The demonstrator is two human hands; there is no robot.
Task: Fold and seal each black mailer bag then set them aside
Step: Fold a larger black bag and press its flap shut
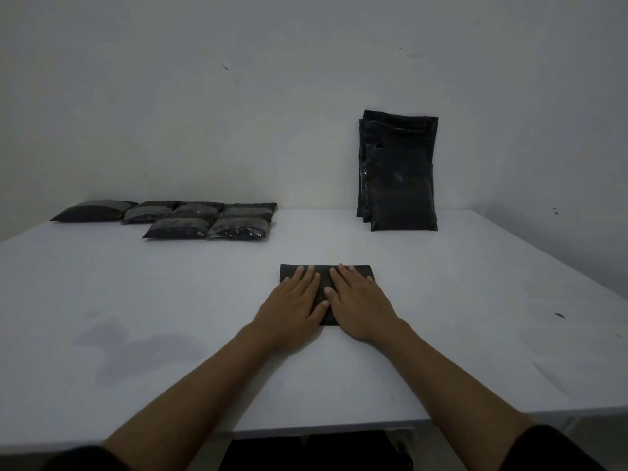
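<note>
A folded black mailer bag (325, 270) lies flat on the white table (441, 334), in the middle. My left hand (292, 302) and my right hand (360, 302) lie side by side on it, palms down, fingers straight, pressing it flat. The hands hide most of the bag; only its far edge and a strip between the thumbs show.
Several folded black bags (207, 219) lie in rows at the table's back left. A stack of unfolded black mailer bags (399, 175) leans upright against the wall at the back right. The table's front edge runs just below my forearms.
</note>
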